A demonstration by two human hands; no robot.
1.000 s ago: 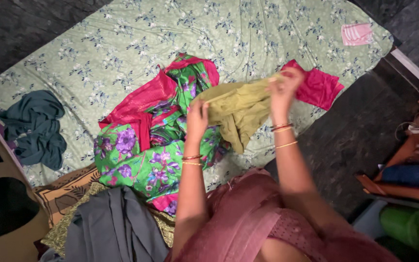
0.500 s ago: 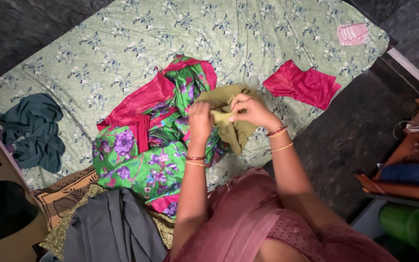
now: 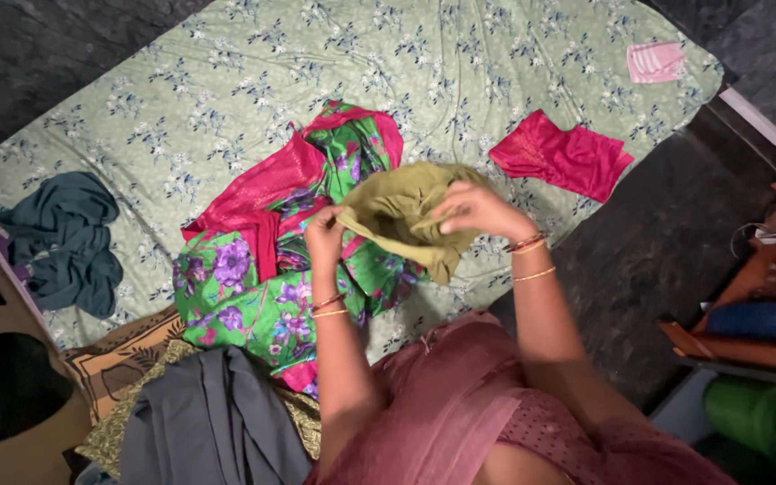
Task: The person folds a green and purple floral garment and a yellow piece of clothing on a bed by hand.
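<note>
apart now, both hands: left and right grip olive garment.

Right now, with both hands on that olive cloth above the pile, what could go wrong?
1. The olive-green garment hangs bunched between the left hand and right hand; its loose lower edge may drag over the green floral garment beneath and disturb that pile.
2. Each hand's grip takes only an edge, so the cloth could slip and drop in a crumpled heap.
</note>
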